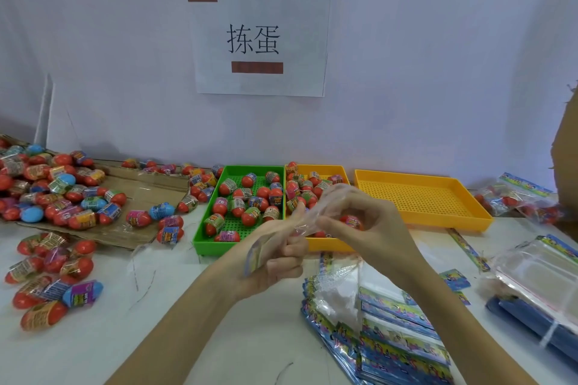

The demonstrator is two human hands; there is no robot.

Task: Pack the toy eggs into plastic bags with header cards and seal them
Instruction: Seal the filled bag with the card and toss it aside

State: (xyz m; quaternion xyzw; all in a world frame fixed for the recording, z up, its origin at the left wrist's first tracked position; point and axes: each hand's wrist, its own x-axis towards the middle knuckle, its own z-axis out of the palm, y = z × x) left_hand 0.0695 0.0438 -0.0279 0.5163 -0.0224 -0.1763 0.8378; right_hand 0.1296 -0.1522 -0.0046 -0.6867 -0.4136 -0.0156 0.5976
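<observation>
Both hands pinch one clear bag [316,212]: left hand [275,256] grips its card end, right hand [366,222] its mouth. Three trays: green [200,228], two yellow [422,219].

On the wall ahead of me hangs a white paper sign [261,40] reading "拣蛋"; the print on the egg wrappers is too blurred to read.

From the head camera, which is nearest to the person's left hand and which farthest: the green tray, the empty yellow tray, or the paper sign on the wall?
Measured from the left hand:
1. Green tray, just beyond the hand, slightly to its left.
2. Empty yellow tray, off to the right, past the right hand.
3. Paper sign, up on the back wall, clearly farthest.
</observation>
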